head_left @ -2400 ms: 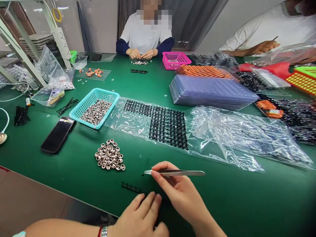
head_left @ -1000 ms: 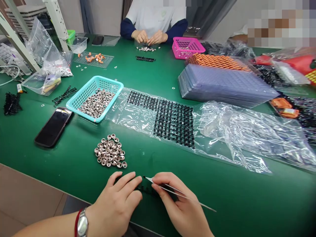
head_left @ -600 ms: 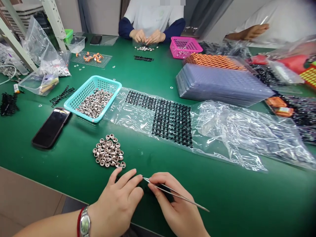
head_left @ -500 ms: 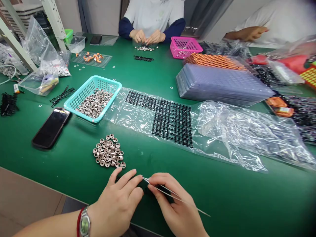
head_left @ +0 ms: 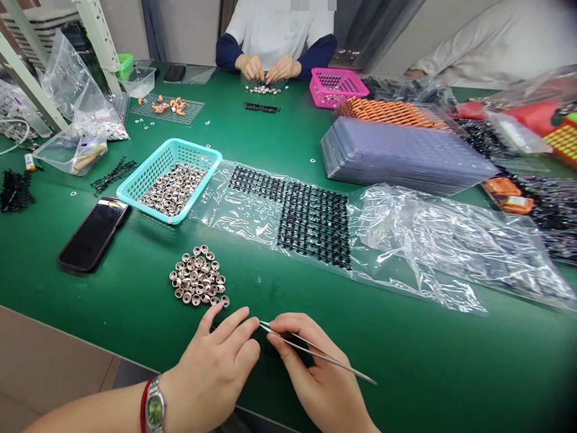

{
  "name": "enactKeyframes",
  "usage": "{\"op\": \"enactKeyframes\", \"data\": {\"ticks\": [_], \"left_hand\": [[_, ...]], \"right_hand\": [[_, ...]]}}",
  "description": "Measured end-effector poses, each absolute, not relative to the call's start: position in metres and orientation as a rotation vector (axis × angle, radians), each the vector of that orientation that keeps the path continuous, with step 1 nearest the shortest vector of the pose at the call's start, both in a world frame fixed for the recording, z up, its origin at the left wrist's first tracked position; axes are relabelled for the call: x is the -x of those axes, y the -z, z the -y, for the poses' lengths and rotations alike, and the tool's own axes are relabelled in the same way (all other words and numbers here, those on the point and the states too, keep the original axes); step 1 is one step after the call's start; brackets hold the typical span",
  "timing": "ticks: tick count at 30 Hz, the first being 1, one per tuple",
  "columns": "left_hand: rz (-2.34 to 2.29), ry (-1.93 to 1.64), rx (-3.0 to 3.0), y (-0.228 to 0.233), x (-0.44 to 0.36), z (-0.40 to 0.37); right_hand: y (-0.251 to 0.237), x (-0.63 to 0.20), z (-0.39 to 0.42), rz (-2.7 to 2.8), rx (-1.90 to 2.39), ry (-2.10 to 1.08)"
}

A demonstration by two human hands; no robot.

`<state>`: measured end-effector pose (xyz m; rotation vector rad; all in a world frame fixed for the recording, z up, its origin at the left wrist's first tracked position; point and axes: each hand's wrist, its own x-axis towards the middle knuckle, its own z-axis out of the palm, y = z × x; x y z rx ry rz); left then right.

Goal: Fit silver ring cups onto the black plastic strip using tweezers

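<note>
On a green table (head_left: 433,355), near a ring pile (head_left: 198,278), the right hand (head_left: 313,367) pinched tweezers (head_left: 342,365); the left hand (head_left: 216,367), grip hidden, could have scattered rings by sliding forward.

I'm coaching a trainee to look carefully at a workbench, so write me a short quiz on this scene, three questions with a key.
1. Multiple choice: What does the right hand of the person wearing the camera hold?
A) scissors
B) tweezers
C) a screwdriver
2. True or false: A pile of small metallic parts lies directly on the table, outside the turquoise basket.
3. Short answer: What colour is the other basket, next to the co-worker across the table?

Key: 1: B. 2: True. 3: Pink.
</note>
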<state>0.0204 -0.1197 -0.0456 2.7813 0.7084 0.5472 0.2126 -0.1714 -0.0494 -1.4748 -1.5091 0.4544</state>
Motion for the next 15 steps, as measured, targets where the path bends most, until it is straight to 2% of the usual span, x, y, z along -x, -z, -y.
{"op": "enactKeyframes", "data": {"ticks": [15], "left_hand": [[-0.751, -0.558, -2.733, 0.0438, -0.0122, 0.1176]], "right_hand": [[0.0471, -0.2147, 0.1724, 1.517, 1.444, -0.467]]}}
